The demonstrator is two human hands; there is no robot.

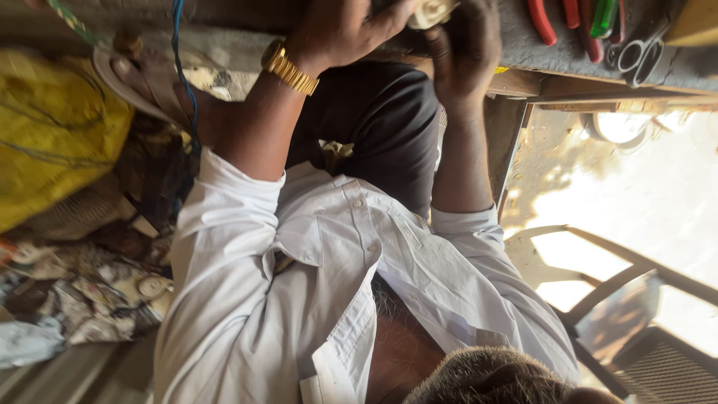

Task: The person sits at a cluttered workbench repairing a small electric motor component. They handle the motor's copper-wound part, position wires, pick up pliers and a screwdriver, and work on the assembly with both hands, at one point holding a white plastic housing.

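1. Yellow cloth or bag fills the 9 o'clock side of the view, with thin dark cords lying over it.
2. Under it, at about 8 o'clock, a heap of crumpled wrappers and scraps lies on the ground.
3. A blue cable runs down from the top edge at 11 o'clock, just beside a foot in a sandal.
4. The left hand is at 12 o'clock and wears a gold wristwatch. Its fingers curl on a small cream-white plastic part at the top edge.
5. The right hand stands just right of it, and its fingers close on the same part from the other side. So both hands hold this part between them, over the edge of the grey workbench. The part is partly cut off by the frame, so I cannot tell its full shape.
6. On the bench at 1 o'clock lie red-handled pliers, a green-handled tool and metal scissors.
7. At 4 o'clock, a wooden chair stands in strong sunlight.
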